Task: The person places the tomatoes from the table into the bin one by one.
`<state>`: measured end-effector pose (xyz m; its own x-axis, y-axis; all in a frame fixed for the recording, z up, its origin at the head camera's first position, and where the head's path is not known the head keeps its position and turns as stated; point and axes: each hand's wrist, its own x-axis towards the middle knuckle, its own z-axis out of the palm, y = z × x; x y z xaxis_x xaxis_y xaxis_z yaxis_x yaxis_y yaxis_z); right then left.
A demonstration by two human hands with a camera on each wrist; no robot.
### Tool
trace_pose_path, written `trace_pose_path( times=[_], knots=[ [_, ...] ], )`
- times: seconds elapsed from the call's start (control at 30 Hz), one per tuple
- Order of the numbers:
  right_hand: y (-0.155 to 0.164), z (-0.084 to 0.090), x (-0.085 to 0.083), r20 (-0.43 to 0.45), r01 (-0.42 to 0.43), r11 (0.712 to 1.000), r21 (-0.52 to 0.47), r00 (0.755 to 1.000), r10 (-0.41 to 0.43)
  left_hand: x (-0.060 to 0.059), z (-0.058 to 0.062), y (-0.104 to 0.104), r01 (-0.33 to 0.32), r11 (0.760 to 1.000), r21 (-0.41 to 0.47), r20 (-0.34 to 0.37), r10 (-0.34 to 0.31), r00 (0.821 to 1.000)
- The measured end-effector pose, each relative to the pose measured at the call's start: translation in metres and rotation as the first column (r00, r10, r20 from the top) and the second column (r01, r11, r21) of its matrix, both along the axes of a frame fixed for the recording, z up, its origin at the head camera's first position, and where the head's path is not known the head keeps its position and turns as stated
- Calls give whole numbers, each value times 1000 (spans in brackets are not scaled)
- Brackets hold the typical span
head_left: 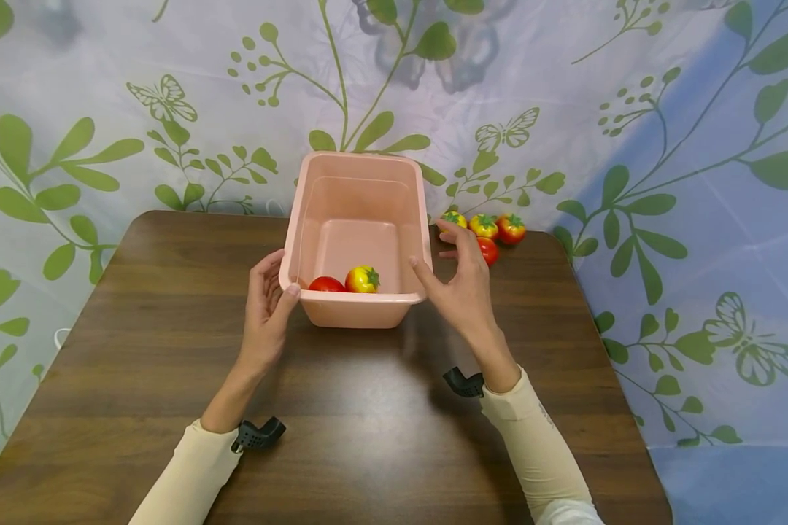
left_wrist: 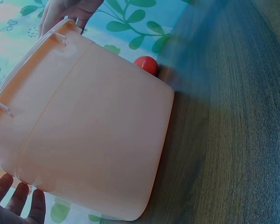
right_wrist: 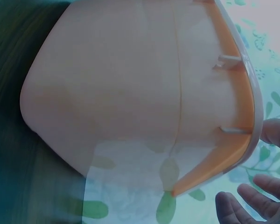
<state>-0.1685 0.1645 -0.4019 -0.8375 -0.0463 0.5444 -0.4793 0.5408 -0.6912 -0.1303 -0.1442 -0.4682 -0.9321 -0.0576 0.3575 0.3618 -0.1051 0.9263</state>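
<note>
A pink plastic bin [head_left: 361, 310] stands at the table's far side, its opening facing the head camera. Inside, against the near wall, lie a red tomato [head_left: 327, 284] and a yellow one with green leaves [head_left: 361, 279]. My left hand [head_left: 265, 310] holds the bin's near left corner, thumb on the rim and fingers against the outer wall [left_wrist: 18, 200]. At the right rim is my right hand [head_left: 462, 288], its thumb at the edge and its other fingers [right_wrist: 259, 205] spread apart from the bin. The far bottom of the bin is partly hidden by the near rim.
Right of the bin, beyond my right hand, several red and yellow tomatoes [head_left: 511, 229] sit together near the back edge of the brown wooden table [head_left: 368, 437]. A leaf-patterned cloth [head_left: 223, 87] hangs directly behind the table. Dark wrist mounts [head_left: 259, 434] are on both forearms.
</note>
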Motion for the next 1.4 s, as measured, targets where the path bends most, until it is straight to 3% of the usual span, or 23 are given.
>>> trace_pose_path(
  times=[0.23,0.57,1.0,1.4],
  knots=[
    [19,-13,-13,23,56,997,-51,998,-55,0,0,0,-1,1000,2,-5,1,1000],
    [67,-56,-41,97,182,982,-42,979,-177,-1,0,1,6,1000,8,6,-6,1000],
    [97,-94,-66,192,326,945,30,926,-325,2,-1,0,-6,1000,5,12,6,1000],
    [96,-107,-83,309,393,919,28,871,-382,1,0,-1,-2,1000,-7,4,2,1000]
  ],
)
